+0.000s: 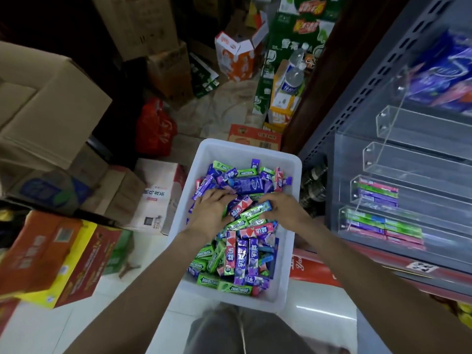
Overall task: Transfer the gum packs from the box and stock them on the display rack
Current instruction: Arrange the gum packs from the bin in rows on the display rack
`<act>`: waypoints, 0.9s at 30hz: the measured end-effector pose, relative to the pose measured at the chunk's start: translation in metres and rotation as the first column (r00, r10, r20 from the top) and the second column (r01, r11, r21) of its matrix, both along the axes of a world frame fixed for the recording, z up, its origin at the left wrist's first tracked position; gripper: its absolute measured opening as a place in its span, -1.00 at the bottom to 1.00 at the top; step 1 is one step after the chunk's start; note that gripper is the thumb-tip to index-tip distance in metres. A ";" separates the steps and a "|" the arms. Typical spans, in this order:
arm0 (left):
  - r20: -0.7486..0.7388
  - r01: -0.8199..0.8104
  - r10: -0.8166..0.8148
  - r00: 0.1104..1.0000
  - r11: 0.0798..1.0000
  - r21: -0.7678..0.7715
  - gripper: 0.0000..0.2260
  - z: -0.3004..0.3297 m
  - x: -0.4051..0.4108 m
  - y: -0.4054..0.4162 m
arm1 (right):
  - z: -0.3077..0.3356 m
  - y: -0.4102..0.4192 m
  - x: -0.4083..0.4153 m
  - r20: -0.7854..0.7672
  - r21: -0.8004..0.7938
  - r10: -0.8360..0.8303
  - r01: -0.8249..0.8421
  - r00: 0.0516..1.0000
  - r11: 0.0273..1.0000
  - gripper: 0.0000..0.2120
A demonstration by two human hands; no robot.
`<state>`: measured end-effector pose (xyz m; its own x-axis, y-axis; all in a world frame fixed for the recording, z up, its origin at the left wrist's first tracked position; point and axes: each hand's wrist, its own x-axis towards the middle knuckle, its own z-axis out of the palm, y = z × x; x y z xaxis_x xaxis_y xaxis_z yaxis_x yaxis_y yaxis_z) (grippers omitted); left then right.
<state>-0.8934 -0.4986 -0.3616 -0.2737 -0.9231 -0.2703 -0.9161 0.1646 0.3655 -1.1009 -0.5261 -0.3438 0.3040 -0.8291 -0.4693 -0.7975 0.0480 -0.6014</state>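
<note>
At the centre of the frame, a heap of gum packs (240, 236) in green, purple, pink and blue wrappers fills a white plastic box (293, 169) standing on the pale tiled floor (316, 312). Both hands are down in the heap. The left hand (210, 210) lies palm-down on the packs with its fingers spread over purple ones; whether it grasps any cannot be told. The right hand (286, 209) has its fingers curled round a blue-and-green pack (258, 210) at the middle of the pile. To the right of the box stands the display rack (383, 159), a grey perforated panel carrying clear acrylic trays; the two lowest trays already hold rows of green, purple and pink packs, the upper ones show none. Cardboard cartons (51, 106) crowd the left and upper parts of the frame, and a red bag (154, 129) sits among them.
</note>
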 end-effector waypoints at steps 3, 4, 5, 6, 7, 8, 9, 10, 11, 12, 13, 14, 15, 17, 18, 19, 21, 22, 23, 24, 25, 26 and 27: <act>-0.022 -0.012 0.011 1.000 1.000 -0.024 -0.55 0.000 -0.002 0.001 | 0.000 0.002 -0.004 0.056 0.025 -0.101 0.100 0.993 0.995 -0.69; -0.035 -0.030 0.029 0.999 0.999 -0.032 -0.59 -0.001 -0.003 0.001 | 0.000 0.002 -0.006 0.056 0.027 -0.127 0.126 0.990 0.992 -0.70; -0.048 -0.050 0.048 0.998 0.998 -0.035 -0.62 0.000 -0.005 0.000 | 0.001 0.003 -0.007 0.065 0.025 -0.160 0.159 0.985 0.987 -0.69; -0.058 -0.067 0.065 0.996 0.997 -0.034 -0.65 0.000 -0.007 0.000 | 0.002 0.003 -0.009 0.087 0.022 -0.191 0.189 0.978 0.982 -0.69; -0.064 -0.083 0.081 0.995 0.996 -0.030 -0.68 0.000 -0.009 -0.001 | 0.003 0.003 -0.011 0.122 0.017 -0.228 0.227 0.966 0.974 -0.70; -0.069 -0.097 0.095 0.993 0.995 -0.025 -0.70 0.000 -0.011 -0.002 | 0.005 0.003 -0.013 0.147 0.003 -0.254 0.256 0.956 0.967 -0.72; -0.078 -0.110 0.107 0.991 0.994 -0.026 -0.71 0.001 -0.013 -0.003 | 0.007 0.003 -0.015 0.159 -0.014 -0.271 0.277 0.949 0.961 -0.75; -0.092 -0.120 0.115 0.989 0.992 -0.044 -0.72 0.002 -0.015 -0.004 | 0.011 0.003 -0.016 0.164 -0.032 -0.276 0.285 0.947 0.958 -0.78; -0.122 -0.130 0.121 0.985 0.989 -0.068 -0.72 0.003 -0.018 -0.005 | 0.014 0.004 -0.017 0.181 -0.040 -0.288 0.300 0.940 0.953 -0.79; -0.176 -0.146 0.131 0.976 0.986 -0.078 -0.72 0.006 -0.021 -0.008 | 0.017 0.004 -0.019 0.212 -0.036 -0.311 0.325 0.926 0.945 -0.80; -0.252 -0.169 0.147 0.956 0.983 -0.067 -0.72 0.010 -0.024 -0.010 | 0.021 0.004 -0.021 0.254 -0.019 -0.352 0.368 0.901 0.930 -0.79; -0.351 -0.196 0.177 0.919 0.980 -0.018 -0.71 0.014 -0.028 -0.013 | 0.025 0.006 -0.022 0.311 0.010 -0.399 0.416 0.863 0.909 -0.80; -0.459 -0.219 0.227 0.859 0.973 0.071 -0.70 0.020 -0.032 -0.015 | 0.031 0.007 -0.022 0.379 0.052 -0.450 0.466 0.809 0.883 -0.81; -0.631 -0.229 0.364 0.685 0.930 0.289 -0.68 0.036 -0.041 -0.018 | 0.043 0.009 -0.024 0.508 0.157 -0.532 0.535 0.677 0.830 -0.79; -0.688 -0.226 0.425 0.588 0.903 0.365 -0.69 0.044 -0.044 -0.019 | 0.050 0.010 -0.025 0.558 0.195 -0.556 0.554 0.616 0.809 -0.78; -0.727 -0.224 0.459 0.512 0.888 0.403 -0.71 0.053 -0.048 -0.020 | 0.057 0.011 -0.027 0.599 0.220 -0.567 0.564 0.566 0.796 -0.81; -0.780 -0.229 0.453 0.432 0.892 0.390 -0.81 0.072 -0.056 -0.019 | 0.069 0.013 -0.034 0.651 0.239 -0.561 0.564 0.511 0.791 -0.88; -0.803 -0.237 0.445 0.397 0.895 0.378 -0.87 0.081 -0.060 -0.019 | 0.075 0.014 -0.038 0.666 0.246 -0.556 0.557 0.498 0.793 -0.89; -0.822 -0.245 0.443 0.358 0.894 0.376 -0.90 0.090 -0.066 -0.018 | 0.081 0.016 -0.042 0.679 0.255 -0.551 0.549 0.485 0.796 -0.89; -0.835 -0.254 0.448 0.320 0.889 0.380 -0.91 0.098 -0.073 -0.017 | 0.088 0.017 -0.048 0.695 0.268 -0.548 0.540 0.465 0.798 -0.88; -0.845 -0.262 0.457 0.277 0.882 0.391 -0.91 0.107 -0.080 -0.016 | 0.094 0.019 -0.055 0.713 0.286 -0.547 0.531 0.439 0.798 -0.89; -0.854 -0.270 0.467 0.231 0.874 0.404 -0.92 0.115 -0.089 -0.015 | 0.100 0.021 -0.062 0.725 0.294 -0.545 0.526 0.422 0.798 -0.89; -0.860 -0.272 0.476 0.185 0.866 0.420 -0.93 0.122 -0.099 -0.014 | 0.106 0.023 -0.071 0.732 0.289 -0.539 0.527 0.416 0.799 -0.88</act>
